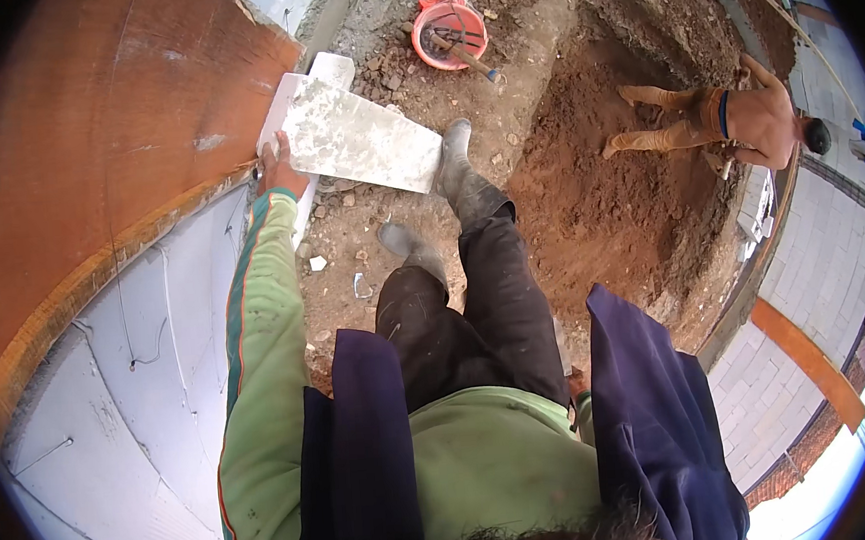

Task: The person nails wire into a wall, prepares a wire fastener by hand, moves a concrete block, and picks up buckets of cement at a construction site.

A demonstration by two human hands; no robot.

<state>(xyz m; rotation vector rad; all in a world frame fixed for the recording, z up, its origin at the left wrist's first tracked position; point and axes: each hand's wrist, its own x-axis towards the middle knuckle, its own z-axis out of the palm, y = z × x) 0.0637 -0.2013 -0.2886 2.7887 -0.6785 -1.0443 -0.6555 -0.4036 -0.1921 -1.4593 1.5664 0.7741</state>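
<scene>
My left hand (280,170) is at the near left corner of a pale, dirt-stained building block (368,134). Its fingers press along the block's end and edge, gripping it. This block lies slanted beside the wall, its far end reaching my grey boot (456,140). Another white block (333,70) sticks out behind it, and a pale strip shows beneath near my wrist. Low by my right thigh, only a small part of my right hand (577,382) shows. Its fingers are hidden, so I cannot tell whether it holds anything.
An orange-brown board (111,122) and a white block wall (112,423) stand close on my left. Ahead is a red bucket (450,36) with a handled tool. A shirtless person (758,117) bends over dug soil (609,207) at the right, near another block wall (823,253).
</scene>
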